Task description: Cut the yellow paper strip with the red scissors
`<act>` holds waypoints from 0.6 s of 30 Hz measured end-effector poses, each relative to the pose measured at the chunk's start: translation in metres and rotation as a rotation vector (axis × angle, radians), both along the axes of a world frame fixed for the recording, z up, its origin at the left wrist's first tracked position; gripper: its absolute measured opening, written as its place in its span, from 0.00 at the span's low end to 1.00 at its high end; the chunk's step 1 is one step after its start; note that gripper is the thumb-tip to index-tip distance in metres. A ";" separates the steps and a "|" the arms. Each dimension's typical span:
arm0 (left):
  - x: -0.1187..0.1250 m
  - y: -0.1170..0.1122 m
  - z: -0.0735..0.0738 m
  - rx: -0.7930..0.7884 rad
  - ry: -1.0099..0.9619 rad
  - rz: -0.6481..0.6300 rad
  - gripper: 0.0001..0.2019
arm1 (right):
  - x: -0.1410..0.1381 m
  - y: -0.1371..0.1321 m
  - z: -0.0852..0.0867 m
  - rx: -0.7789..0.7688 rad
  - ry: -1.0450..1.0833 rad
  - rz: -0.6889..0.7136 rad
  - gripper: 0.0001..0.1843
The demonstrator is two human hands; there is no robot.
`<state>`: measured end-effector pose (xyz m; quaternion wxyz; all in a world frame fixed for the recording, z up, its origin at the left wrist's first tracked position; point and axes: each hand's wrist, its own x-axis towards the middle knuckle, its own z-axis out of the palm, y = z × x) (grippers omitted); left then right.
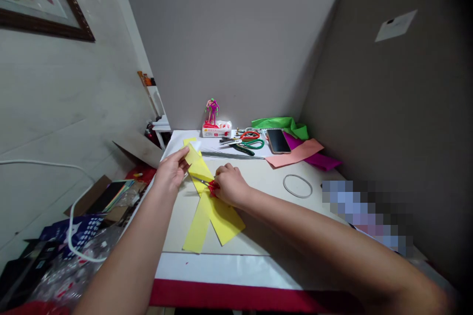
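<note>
Red-handled scissors (212, 187) are in my right hand (229, 184), their blades pointing left across the yellow sheet. My left hand (173, 170) is closed on the upper end of a yellow strip (194, 161), thumb on top. Under the scissors, a larger yellow sheet (227, 221) lies slanted on the board. Another yellow strip (197, 226) extends toward the front edge, partly overlapping it. How far the blades have cut cannot be made out.
Behind my hands lie several scissors and pliers (246, 141), a phone (279, 141), and green (281, 124), orange (295, 153) and purple (323, 161) sheets. A small figure (212, 110) stands on a tissue pack (217, 130). A wire ring (297, 186) lies right. Grey panels (236, 59) enclose the table's back and right.
</note>
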<state>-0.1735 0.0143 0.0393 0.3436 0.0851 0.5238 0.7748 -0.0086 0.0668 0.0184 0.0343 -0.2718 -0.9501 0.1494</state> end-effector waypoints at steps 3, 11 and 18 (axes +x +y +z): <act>-0.002 -0.001 -0.002 -0.014 0.022 -0.025 0.09 | 0.000 -0.007 0.005 0.108 -0.075 0.047 0.16; 0.009 -0.002 -0.003 -0.019 0.131 -0.134 0.08 | -0.004 -0.037 0.013 0.082 -0.198 0.088 0.14; 0.024 -0.009 -0.002 0.043 0.279 -0.309 0.17 | 0.026 -0.019 0.011 -0.146 0.139 -0.038 0.10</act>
